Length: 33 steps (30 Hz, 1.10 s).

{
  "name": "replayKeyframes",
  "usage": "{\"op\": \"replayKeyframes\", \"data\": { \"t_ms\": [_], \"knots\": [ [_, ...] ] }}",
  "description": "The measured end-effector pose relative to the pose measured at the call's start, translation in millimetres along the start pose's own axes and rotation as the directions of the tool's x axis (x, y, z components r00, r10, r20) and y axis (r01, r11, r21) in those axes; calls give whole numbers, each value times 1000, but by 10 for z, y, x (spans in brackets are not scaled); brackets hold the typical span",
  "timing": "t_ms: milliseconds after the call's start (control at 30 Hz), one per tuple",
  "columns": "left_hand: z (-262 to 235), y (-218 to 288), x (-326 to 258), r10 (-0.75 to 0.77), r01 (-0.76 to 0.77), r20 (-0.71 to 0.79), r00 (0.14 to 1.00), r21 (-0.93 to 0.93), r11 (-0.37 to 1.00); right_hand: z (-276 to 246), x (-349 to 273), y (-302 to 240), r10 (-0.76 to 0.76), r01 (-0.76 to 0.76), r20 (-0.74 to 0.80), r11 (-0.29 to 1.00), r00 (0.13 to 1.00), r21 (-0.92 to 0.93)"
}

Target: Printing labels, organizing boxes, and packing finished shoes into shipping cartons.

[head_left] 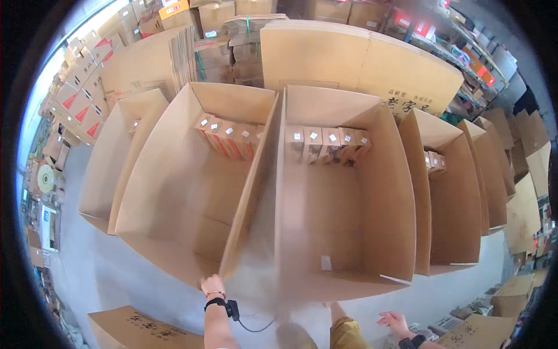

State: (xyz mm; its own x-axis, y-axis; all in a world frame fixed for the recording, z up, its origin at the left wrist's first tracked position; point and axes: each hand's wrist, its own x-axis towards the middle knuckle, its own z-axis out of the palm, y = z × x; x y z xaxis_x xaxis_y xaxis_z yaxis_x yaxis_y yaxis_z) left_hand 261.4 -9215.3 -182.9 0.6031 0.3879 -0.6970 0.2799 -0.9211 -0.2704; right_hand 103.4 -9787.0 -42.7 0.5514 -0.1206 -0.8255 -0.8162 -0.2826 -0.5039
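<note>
1. Two large open cardboard boxes stand side by side on the grey floor [104,273]: the left box [192,192] and the right box [343,203]
2. Left hand [212,284] rests at the near edge of the left box, by its raised flap [256,180]; its grip looks curled on the cardboard, though I cannot tell how tightly
3. Right hand [395,321] hangs free low down, fingers spread, holding nothing, near the right box
4. Each box holds a row of small cartons against its far wall: orange cartons [229,136] left, brown cartons [328,144] right
5. More open boxes flank them; flat cardboard sheets [360,64] lean behind
</note>
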Motion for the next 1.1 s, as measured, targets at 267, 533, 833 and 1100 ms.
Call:
{"op": "replayKeyframes", "data": {
  "t_ms": [267, 533, 833, 1100],
  "knots": [
    [-115, 851, -397, 169, -228, -283, 944, -192, 955, 937, -1017, 431, -36, 49, -69, 980, 997, 191],
    [-357, 1991, -1128, 241, -514, -484, 841, -577, 635, 1033, -2123, 1245, 38, 142, -313, 834, 949, 532],
    [1121, 3389, -3853, 890, -886, -434, 140, -457, -83, 2067, -3524, 3779, 478, 191, -514, 572, 713, 797],
    [3954, 2904, -7746, 372, -876, 801, -469, -371, -308, 2912, -4873, 5174, 798, 520, -468, 235, 379, 822]
  ]
}}
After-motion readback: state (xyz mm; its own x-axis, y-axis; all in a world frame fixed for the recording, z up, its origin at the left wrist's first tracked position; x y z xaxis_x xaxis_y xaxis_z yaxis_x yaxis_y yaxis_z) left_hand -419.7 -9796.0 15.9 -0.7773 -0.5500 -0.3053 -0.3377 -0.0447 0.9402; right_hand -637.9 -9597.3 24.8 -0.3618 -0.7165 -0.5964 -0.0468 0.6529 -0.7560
